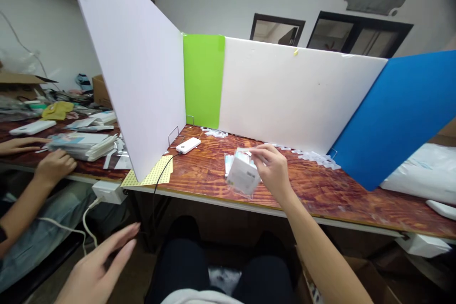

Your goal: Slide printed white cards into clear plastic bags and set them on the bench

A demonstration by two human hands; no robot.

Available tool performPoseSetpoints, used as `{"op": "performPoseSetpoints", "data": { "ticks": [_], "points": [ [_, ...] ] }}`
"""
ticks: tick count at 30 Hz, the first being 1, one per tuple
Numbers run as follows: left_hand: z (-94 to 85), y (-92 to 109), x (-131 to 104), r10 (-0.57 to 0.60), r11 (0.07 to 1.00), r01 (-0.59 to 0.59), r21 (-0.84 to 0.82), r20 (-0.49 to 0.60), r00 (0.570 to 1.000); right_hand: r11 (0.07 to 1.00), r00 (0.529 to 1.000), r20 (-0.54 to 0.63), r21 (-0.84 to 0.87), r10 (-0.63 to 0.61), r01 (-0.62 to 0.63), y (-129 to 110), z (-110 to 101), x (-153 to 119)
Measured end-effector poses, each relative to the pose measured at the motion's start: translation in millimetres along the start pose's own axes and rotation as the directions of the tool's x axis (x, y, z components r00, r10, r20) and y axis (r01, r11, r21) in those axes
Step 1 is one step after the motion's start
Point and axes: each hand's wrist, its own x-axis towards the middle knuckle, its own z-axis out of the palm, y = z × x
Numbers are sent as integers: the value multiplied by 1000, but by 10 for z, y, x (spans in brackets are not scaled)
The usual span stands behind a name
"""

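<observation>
My right hand (272,166) pinches the upper corner of a clear plastic packet (244,176) with a flat white piece inside. The packet is tilted and slightly blurred over the wooden table (199,171). Partly behind it, another packet with light-blue print (228,163) lies on the tabletop. Low at the left, in front of the table edge, my left hand (101,266) is held in the air, fingers stretched and thumb apart, with nothing in it.
White, green and blue panels (278,95) stand around the workplace. Small clear plastic pieces (317,157) lie along their base. A white power bank (188,145) with a black cable and yellow dotted sheets (153,175) are at left. Beyond the panel, a co-worker's hands (55,166) touch stacked cards.
</observation>
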Motion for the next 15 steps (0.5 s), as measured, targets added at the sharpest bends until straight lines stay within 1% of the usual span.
{"op": "performPoseSetpoints", "data": {
  "ticks": [1, 2, 3, 4, 5, 6, 7, 8, 10, 12, 15],
  "points": [
    [47, 229, 70, 97, 987, -92, -133, 36, 995, 997, 999, 37, 75, -1, -2, -154, -60, -81],
    [101, 472, 134, 186, 948, -160, -275, 70, 980, 987, 997, 83, 160, 3, -16, -299, -113, -166],
    [164, 714, 189, 273, 883, -192, -428, 135, 952, 969, 991, 135, 245, 8, -41, -427, -157, -250],
    [236, 939, 229, 353, 795, -179, -580, 202, 913, 945, 983, 185, 320, 13, -73, -534, -194, -332],
    [317, 1133, 254, 413, 712, -109, -693, 288, 864, 922, 975, 222, 373, 20, -104, -616, -226, -408],
    [402, 1286, 261, 439, 663, -34, -748, 351, 827, 908, 970, 241, 399, 33, -130, -673, -253, -478],
    [488, 1394, 252, 433, 629, 30, -776, 383, 816, 900, 968, 247, 409, 49, -150, -705, -277, -540],
    [569, 1459, 232, 405, 591, 90, -802, 392, 826, 898, 967, 246, 406, 68, -167, -715, -301, -596],
    [705, 1491, 178, 327, 541, 159, -826, 380, 865, 916, 964, 255, 362, 79, -170, -687, -345, -697],
    [802, 1456, 134, 260, 518, 186, -835, 361, 896, 945, 953, 299, 297, 42, -135, -631, -375, -791],
    [888, 1413, 104, 187, 494, 218, -842, 348, 919, 969, 938, 345, 228, 8, -93, -563, -364, -930]
  ]
}}
